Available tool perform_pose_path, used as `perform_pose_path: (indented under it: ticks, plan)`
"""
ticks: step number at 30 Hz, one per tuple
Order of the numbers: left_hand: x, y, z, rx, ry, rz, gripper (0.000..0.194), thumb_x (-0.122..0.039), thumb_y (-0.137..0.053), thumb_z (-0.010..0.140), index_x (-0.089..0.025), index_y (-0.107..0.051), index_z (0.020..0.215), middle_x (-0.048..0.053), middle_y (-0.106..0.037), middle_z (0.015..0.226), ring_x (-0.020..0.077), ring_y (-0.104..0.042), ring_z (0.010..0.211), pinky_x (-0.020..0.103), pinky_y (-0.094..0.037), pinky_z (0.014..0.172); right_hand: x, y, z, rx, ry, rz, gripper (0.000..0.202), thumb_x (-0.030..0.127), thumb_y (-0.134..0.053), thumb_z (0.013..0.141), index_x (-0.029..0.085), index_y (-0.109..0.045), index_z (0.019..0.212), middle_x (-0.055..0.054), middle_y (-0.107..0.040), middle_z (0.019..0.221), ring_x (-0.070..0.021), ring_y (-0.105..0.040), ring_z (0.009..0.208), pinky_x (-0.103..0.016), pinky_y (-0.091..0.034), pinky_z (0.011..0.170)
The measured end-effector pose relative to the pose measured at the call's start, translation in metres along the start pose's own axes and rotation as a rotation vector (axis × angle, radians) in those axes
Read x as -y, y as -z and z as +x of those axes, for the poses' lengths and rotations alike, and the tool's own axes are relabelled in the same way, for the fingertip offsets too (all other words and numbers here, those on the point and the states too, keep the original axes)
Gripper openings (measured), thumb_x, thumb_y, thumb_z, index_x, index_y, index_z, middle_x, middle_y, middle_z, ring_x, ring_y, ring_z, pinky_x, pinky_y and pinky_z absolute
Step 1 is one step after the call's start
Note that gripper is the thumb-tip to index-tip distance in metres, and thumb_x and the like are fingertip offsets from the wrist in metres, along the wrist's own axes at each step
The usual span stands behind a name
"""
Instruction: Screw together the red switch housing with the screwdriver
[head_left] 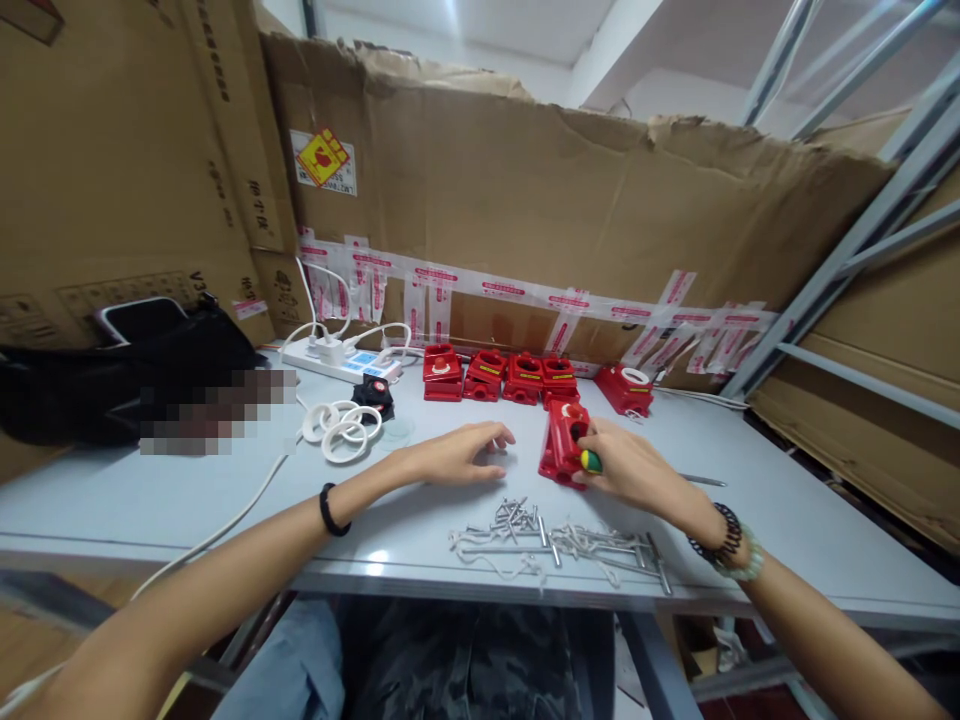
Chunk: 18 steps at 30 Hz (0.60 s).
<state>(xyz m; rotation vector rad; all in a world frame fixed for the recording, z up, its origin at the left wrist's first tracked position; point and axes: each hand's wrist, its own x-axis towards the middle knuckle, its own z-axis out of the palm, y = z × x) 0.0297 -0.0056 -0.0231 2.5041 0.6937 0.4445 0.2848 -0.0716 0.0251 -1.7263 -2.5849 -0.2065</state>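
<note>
My left hand [461, 455] is over the table's middle, fingers apart and holding nothing. My right hand [634, 465] is closed around a screwdriver with a yellow-green handle [591, 461], its metal shaft [703, 481] pointing out to the right behind the hand. Those same fingers touch the side of a red housing [564, 440], which stands tilted on the table; whether they also grip it I cannot tell. Nearer to me lie a small heap of screws [514, 515] and several metal rods with white cords [592, 543].
Several red housings [523, 378] line the back, and another with a white ring [626, 388] stands at the right. White rings [345, 440] lie at left beside a black part [373, 395]. Behind are a power strip [341, 358] and a cardboard wall [525, 200]. A black bag [202, 350] holds a phone.
</note>
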Motion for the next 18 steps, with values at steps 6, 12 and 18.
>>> perform_pose_path:
  ticks: [6,12,18]
  plan:
    - [0.0,0.002,-0.002,0.055,0.012,0.039,0.038,-0.036,-0.057,0.085,-0.019,-0.049,0.118,0.01,-0.056,0.114,0.0216,-0.054,0.106,0.036,-0.044,0.094,-0.055,0.004,-0.014,0.082,-0.131,-0.102,0.013,0.033,-0.064,0.074,0.02,-0.062,0.073,-0.007,-0.061,0.086,-0.0224,-0.058,0.08,-0.031,-0.041,0.066]
    - [0.002,0.004,-0.003,0.063,0.024,0.12,0.038,-0.036,-0.056,0.086,-0.018,-0.05,0.119,0.011,-0.055,0.115,0.0229,-0.054,0.104,0.036,-0.044,0.093,-0.092,0.001,0.007,0.115,-0.152,-0.107,0.007,0.027,-0.064,0.071,0.02,-0.062,0.073,-0.005,-0.064,0.08,-0.0183,-0.057,0.074,-0.027,-0.035,0.061]
    - [0.005,0.005,-0.003,0.063,0.049,0.21,0.037,-0.035,-0.056,0.086,-0.019,-0.05,0.119,0.011,-0.055,0.117,0.0239,-0.055,0.105,0.036,-0.043,0.093,-0.102,-0.004,0.043,0.099,-0.196,-0.148,0.008,0.02,-0.063,0.07,0.018,-0.064,0.078,-0.007,-0.065,0.078,-0.0189,-0.059,0.072,-0.027,-0.033,0.057]
